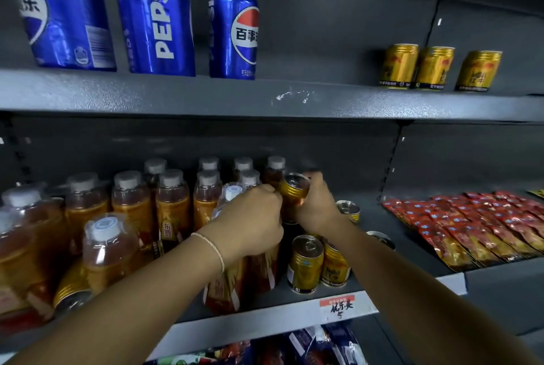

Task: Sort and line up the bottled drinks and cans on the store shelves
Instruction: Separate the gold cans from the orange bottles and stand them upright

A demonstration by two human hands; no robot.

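My right hand [316, 210] grips a gold can [293, 191], tilted and lifted above the middle shelf [265, 323]. My left hand [250, 217] is curled over the top of an amber drink bottle [226, 282] right beside that can; its fingertips reach the can's side. Several amber bottles with grey caps [173, 205] stand in rows on the left of this shelf. Two gold cans [304, 264] stand at the front under my right wrist, more partly hidden behind my arm. On the upper shelf [294, 102] stand three blue Pepsi cans [234, 32] and three gold cans [434, 69].
Red snack packets [482, 223] lie in rows on the right part of the middle shelf. A gold can [70, 291] lies on its side at the lower left among the bottles. Packaged goods [318, 347] show on the shelf below. A handwritten price tag [338, 305] sits on the shelf edge.
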